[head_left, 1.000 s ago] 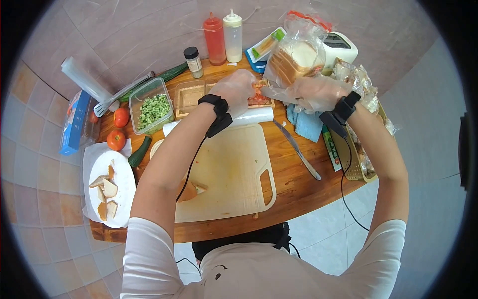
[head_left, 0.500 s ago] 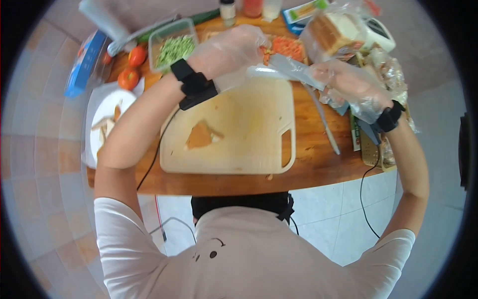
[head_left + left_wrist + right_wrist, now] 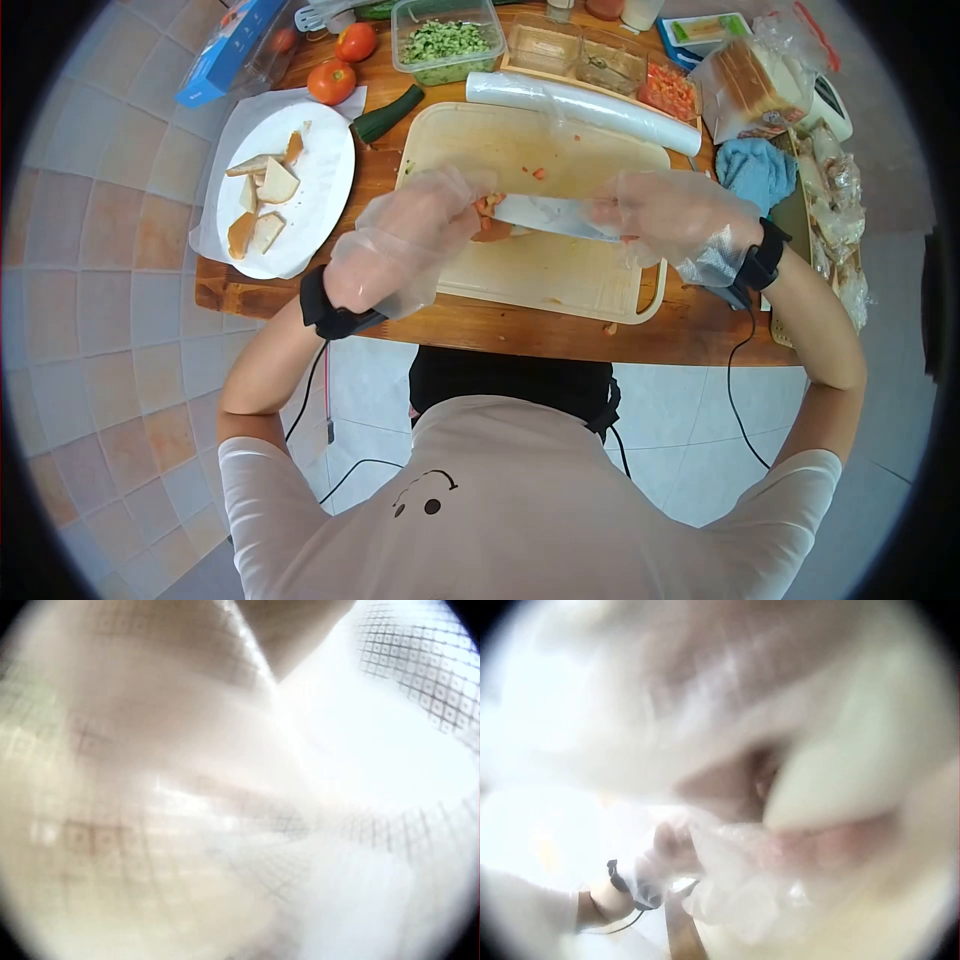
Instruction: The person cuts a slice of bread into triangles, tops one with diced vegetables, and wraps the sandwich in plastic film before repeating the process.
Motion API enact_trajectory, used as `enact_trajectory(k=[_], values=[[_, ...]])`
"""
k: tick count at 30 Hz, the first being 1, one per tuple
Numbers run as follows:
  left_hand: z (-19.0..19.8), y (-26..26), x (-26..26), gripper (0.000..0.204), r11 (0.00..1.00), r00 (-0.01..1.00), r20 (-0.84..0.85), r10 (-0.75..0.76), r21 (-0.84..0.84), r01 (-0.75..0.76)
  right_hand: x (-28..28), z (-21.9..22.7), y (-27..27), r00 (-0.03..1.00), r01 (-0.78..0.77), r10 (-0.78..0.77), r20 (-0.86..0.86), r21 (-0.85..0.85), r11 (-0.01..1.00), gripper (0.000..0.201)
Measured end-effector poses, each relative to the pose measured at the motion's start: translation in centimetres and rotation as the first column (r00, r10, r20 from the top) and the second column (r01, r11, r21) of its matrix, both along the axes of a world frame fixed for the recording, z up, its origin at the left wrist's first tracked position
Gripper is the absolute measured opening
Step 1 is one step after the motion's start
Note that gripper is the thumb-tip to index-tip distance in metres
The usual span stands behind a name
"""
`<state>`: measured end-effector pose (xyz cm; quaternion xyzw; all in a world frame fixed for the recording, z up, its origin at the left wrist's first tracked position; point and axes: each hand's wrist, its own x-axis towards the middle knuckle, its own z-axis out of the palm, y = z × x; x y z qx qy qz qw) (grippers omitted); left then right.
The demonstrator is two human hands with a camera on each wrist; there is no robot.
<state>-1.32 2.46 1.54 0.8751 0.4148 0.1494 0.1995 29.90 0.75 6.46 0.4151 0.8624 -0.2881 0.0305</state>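
Observation:
My right hand [image 3: 680, 215], in a clear plastic glove, grips a kitchen knife; its broad blade [image 3: 555, 216] reaches left over the cutting board [image 3: 590, 275]. Diced tomato [image 3: 488, 203] sits at the blade's left end. My gloved left hand [image 3: 405, 240] holds its curled fingers against the tomato bits there. Right under them on the board lies a piece of bread [image 3: 492, 232], partly hidden by the hand and blade. Both wrist views are blurred by glove plastic; in the right one, the left hand [image 3: 675, 847] appears faintly beyond.
Behind the board lie a film roll [image 3: 585, 112] and a sectioned tray [image 3: 545, 70] with diced tomato. Chopped cucumber fills a plastic tub [image 3: 450, 70]. To the left are a plate [image 3: 320, 215] of bread pieces and tomatoes [image 3: 331, 82]. Bagged bread [image 3: 750, 85] and a blue cloth [image 3: 755, 172] stand right.
Both hands have come back from the tomato tray to the board, carrying diced tomato at the knife's end over the bread. The head view has also shifted.

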Motion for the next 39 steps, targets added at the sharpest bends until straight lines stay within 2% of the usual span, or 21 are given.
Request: enact_trajectory(k=[1, 3, 6, 9, 12, 15, 18, 21, 24, 27, 30, 33, 36, 39], values=[[0.0, -0.4, -0.1, 0.031, 1.000, 1.000, -0.003, 0.011, -0.001, -0.011, -0.2, -0.2, 0.0, 0.997, -0.057, 0.055, 0.045, 0.056, 0.997, 0.036], [0.0, -1.3, -0.2, 0.031, 1.000, 1.000, -0.007, 0.029, -0.005, -0.029, 0.1, -0.9, 0.5, 0.934, -0.325, 0.268, 0.237, 0.250, 0.912, 0.038], [-1.2, -1.3, -0.7, 0.033, 1.000, 0.999, 0.042, -0.005, 0.029, 0.004, -1.3, 0.5, 0.3, 0.967, -0.095, 0.071, 0.243, 0.090, 0.991, 0.032], [-1.4, -1.1, -0.8, 0.034, 1.000, 1.000, -0.002, -0.006, -0.009, 0.006, -1.9, 1.3, 0.4, 0.964, -0.090, 0.079, 0.254, 0.031, 0.995, 0.029], [-1.1, -1.5, -1.3, 0.037, 0.999, 0.999, 0.015, 0.038, 0.019, -0.038, -2.4, 1.6, 0.2, 0.978, 0.091, -0.075, 0.193, -0.076, 0.993, 0.030], [-0.4, -1.8, -1.3, 0.044, 0.994, 0.994, -0.082, 0.065, 0.090, -0.058, -1.6, 0.3, 0.0, 0.985, -0.011, -0.002, 0.174, 0.077, 0.997, 0.034], [-0.4, -1.2, -0.8, 0.053, 0.984, 0.992, 0.067, -0.111, 0.145, 0.100, -2.1, 0.4, 0.2, 0.982, 0.114, -0.108, 0.152, -0.033, 0.993, 0.035], [-0.7, -1.9, -0.1, 0.070, 0.905, 0.918, -0.360, -0.167, 0.313, 0.287, -1.9, 0.1, 0.1, 0.986, 0.142, -0.138, 0.098, -0.035, 0.989, 0.035], [0.3, -2.6, -0.2, 0.076, 0.880, 0.873, -0.444, -0.204, 0.307, 0.362, -1.9, 0.7, 0.7, 0.968, 0.156, -0.129, 0.214, -0.116, 0.981, 0.045], [-1.0, -2.3, -0.8, 0.080, 0.870, 0.906, -0.377, -0.193, 0.361, 0.336, -0.8, -0.5, 0.2, 0.987, 0.100, -0.104, 0.119, 0.037, 0.994, 0.037], [-1.2, -2.2, -1.0, 0.079, 0.908, 0.886, -0.412, -0.212, 0.253, 0.334, -2.0, 2.8, -0.2, 0.916, 0.353, -0.309, 0.254, -0.146, 0.924, 0.046], [-1.4, -2.4, -1.6, 0.076, 0.929, 0.918, -0.339, -0.209, 0.225, 0.294, 0.1, 1.6, -1.4, 0.883, 0.469, -0.454, 0.121, -0.211, 0.857, 0.044], [0.0, -2.6, -2.4, 0.069, 0.985, 0.986, -0.075, -0.149, 0.079, 0.155, 2.3, -0.9, -3.1, 0.771, 0.594, -0.634, -0.054, -0.296, 0.748, 0.045], [0.9, -2.6, -3.8, 0.070, 0.997, 0.995, -0.064, -0.075, 0.012, 0.076, 4.0, -2.0, -4.7, 0.724, 0.675, -0.690, -0.012, -0.196, 0.711, 0.045]])
